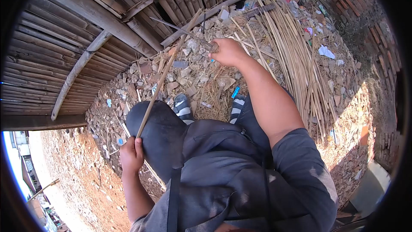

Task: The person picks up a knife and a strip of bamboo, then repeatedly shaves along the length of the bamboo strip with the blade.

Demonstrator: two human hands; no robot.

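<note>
My left hand (131, 155) is closed around the lower end of a long bamboo strip (158, 87), beside my left knee. The strip slants up and away over the rubble, its far end near the bamboo wall. In my right hand (227, 52), a long narrow-bladed knife (171, 26) is gripped by its handle, which the fingers mostly hide. Its blade points to the upper left and crosses the strip near the strip's far end in this view.
Many split bamboo strips (296, 56) lie in a pile at the right. A bamboo wall (56, 47) rises at the left, a brick wall (382, 56) at the right. Stones and litter cover the ground around my sandals (183, 108). A blue object (235, 92) lies by the right sandal.
</note>
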